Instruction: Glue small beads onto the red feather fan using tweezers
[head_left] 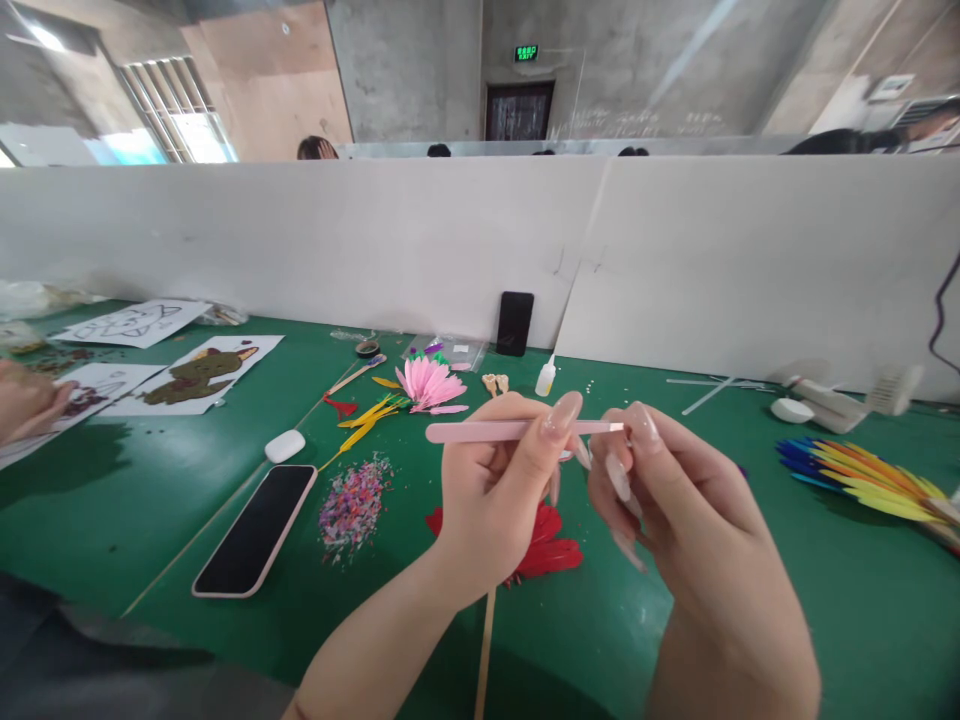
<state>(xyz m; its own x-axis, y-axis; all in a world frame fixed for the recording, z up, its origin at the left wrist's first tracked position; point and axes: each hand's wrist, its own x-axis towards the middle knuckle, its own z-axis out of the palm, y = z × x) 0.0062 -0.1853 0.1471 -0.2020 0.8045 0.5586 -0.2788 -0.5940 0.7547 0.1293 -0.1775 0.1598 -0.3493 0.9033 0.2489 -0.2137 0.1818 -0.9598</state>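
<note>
Pink tweezers [480, 432] lie level in my left hand [491, 500], gripped between thumb and fingers, with the tip pointing right. That tip reaches the fingertips of my right hand [697, 520], which are pinched together; whatever is between them is too small or hidden to make out. Both hands are held above the table. Below and partly behind my left hand are red feathers [555, 558] on a thin wooden stick [486, 650]. A heap of multicoloured bits [355, 505] lies to the left of them.
Around the green table [615, 650] lie a phone [256, 530], a white case [285, 446], pink feathers [430, 383], yellow feathers [367, 425], a glue bottle [546, 376] and a multicoloured feather bundle [862, 478]. Another person's hand [30, 400] is at left. A white partition [337, 240] stands behind.
</note>
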